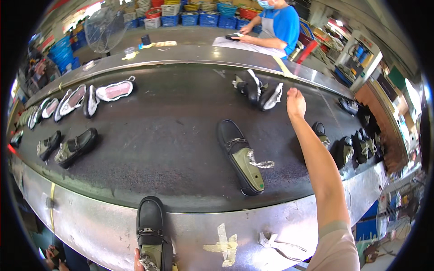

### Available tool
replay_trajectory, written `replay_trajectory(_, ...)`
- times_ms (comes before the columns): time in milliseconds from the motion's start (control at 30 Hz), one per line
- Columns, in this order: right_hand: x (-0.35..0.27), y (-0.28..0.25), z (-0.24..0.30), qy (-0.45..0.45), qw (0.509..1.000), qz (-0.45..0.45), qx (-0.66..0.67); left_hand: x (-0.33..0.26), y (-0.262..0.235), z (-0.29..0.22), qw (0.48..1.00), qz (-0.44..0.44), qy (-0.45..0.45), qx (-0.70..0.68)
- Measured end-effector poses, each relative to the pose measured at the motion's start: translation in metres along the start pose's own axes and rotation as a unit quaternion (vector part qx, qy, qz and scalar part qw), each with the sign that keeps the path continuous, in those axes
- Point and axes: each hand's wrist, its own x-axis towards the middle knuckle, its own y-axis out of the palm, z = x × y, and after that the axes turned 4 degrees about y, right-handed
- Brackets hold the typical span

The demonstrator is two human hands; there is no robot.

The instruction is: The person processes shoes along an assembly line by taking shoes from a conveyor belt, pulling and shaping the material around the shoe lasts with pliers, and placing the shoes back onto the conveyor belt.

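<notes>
The left hand (137,261) shows only in part at the lower edge, its digits closed against the side of a black-and-olive loafer (151,221); the rest of its grip is cut off. This shoe points toe away from the person, over the near metal ledge (194,235), with its rope lace hanging by the heel. The right hand (296,104) reaches far across the dark surface (162,122), its fingers bunched and pointing away; how far they are open I cannot tell, and no object shows in it. Just left of it lies a cluster of black shoes with white edges (260,92), apart from the fingertips.

Between the two hands, a second loafer (239,156) lies on the surface, lace trailing right. Right of the forearm are more dark shoes (357,147). At the left stand an olive-and-black pair (74,147) and, farther back, a row of pink-lined shoes (72,101). Yellowish tape (223,246) and a pale strap (282,246) lie on the ledge. Across the surface, a person in blue (284,27) holds a dark item (233,36).
</notes>
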Motion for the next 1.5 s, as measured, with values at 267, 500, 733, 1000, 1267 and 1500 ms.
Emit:
replay_trajectory(267,-0.083,0.071,0.087,-0.18,0.931,0.008,-0.318,-0.016,0.009,0.006,0.993,-0.018,-0.1,-0.059)
replay_trajectory(500,-0.09,0.047,0.107,-0.195,0.96,0.177,-0.1,0.02,0.009,-0.02,0.995,-0.09,-0.026,0.032)
replay_trajectory(733,-0.242,-0.12,0.171,-0.08,0.822,0.39,0.408,-0.021,-0.026,-0.041,0.98,0.032,-0.196,0.009)
replay_trajectory(1000,-0.5,-0.274,0.181,-0.25,0.624,0.73,0.119,-0.107,-0.07,-0.166,0.402,0.031,-0.419,-0.813)
replay_trajectory(1267,-0.461,-0.297,-0.004,-0.468,0.851,0.199,-0.131,-0.25,-0.058,-0.122,0.554,-0.133,-0.673,-0.471)
replay_trajectory(1500,-0.457,-0.303,-0.067,-0.495,0.833,0.188,-0.159,-0.267,-0.056,-0.105,0.518,-0.035,-0.633,-0.574)
